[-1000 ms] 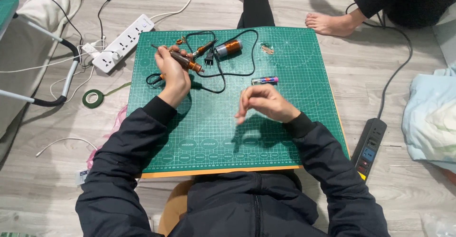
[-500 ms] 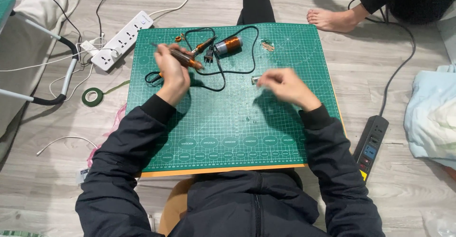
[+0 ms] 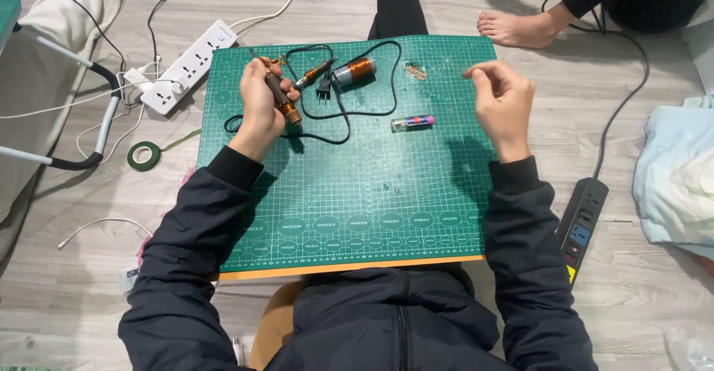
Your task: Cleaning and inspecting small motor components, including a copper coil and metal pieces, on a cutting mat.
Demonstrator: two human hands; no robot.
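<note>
My left hand point(image 3: 260, 103) grips a brown-handled soldering iron point(image 3: 281, 97), its tip pointing to the mat's far left corner. My right hand point(image 3: 500, 101) is raised over the right side of the green cutting mat point(image 3: 357, 200), thumb and fingers pinched together; whether something thin is between them I cannot tell. A copper wire spool point(image 3: 355, 71) and a second brown-handled tool point(image 3: 314, 75) lie at the mat's far edge, with a black power cord and plug point(image 3: 324, 92) looped around them. A small clear tube with pink and blue parts point(image 3: 413, 122) lies mid-mat.
A white power strip point(image 3: 187, 66) and a green tape roll point(image 3: 143, 155) lie on the wooden floor to the left. A black power strip point(image 3: 581, 226) lies on the right. Another person's bare foot point(image 3: 513, 29) rests beyond the mat. Pale blue cloth point(image 3: 677, 185) lies far right.
My right hand moved from the middle of the mat to the right and farther away, rising with its fingers pinched. My left hand kept the soldering iron nearly still.
</note>
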